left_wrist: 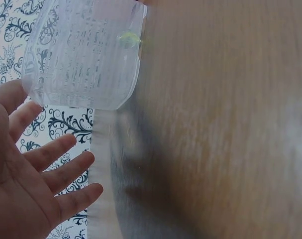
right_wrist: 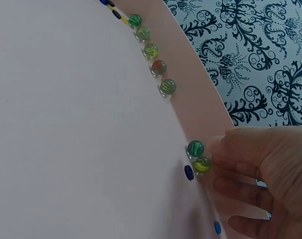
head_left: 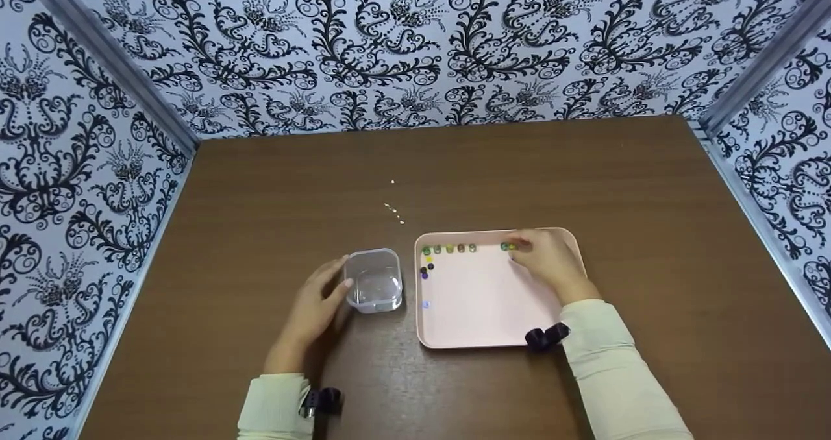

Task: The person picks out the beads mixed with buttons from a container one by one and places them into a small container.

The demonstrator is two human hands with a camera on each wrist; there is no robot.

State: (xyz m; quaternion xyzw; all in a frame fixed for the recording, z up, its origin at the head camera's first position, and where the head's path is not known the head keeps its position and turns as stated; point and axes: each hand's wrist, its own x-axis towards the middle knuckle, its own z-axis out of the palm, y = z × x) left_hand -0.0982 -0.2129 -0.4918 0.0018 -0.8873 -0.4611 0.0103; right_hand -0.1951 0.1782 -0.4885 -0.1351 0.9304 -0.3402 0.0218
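Observation:
My left hand [head_left: 316, 304] rests its thumb and fingertips against the left side of a clear plastic container [head_left: 374, 281]; the other fingers spread apart in the left wrist view. A yellow-green patch [left_wrist: 129, 40] shows through the container's wall. Over the far right part of a pink tray [head_left: 487, 304], my right hand [head_left: 548, 258] has its fingertips beside two glass marbles. One is a green marble [right_wrist: 195, 148], the other a yellow-green marble [right_wrist: 202, 165]. Both lie by the far wall, uncovered in the right wrist view. No grip on either is visible.
Several marbles [right_wrist: 159, 67] line the tray's far wall toward the left corner. Small yellow and dark pieces [head_left: 424, 272] lie along the left wall, with a pale blue piece [head_left: 426, 304] nearer. White specks [head_left: 393, 210] dot the brown table [head_left: 292, 187]. Patterned walls [head_left: 415, 50] surround it.

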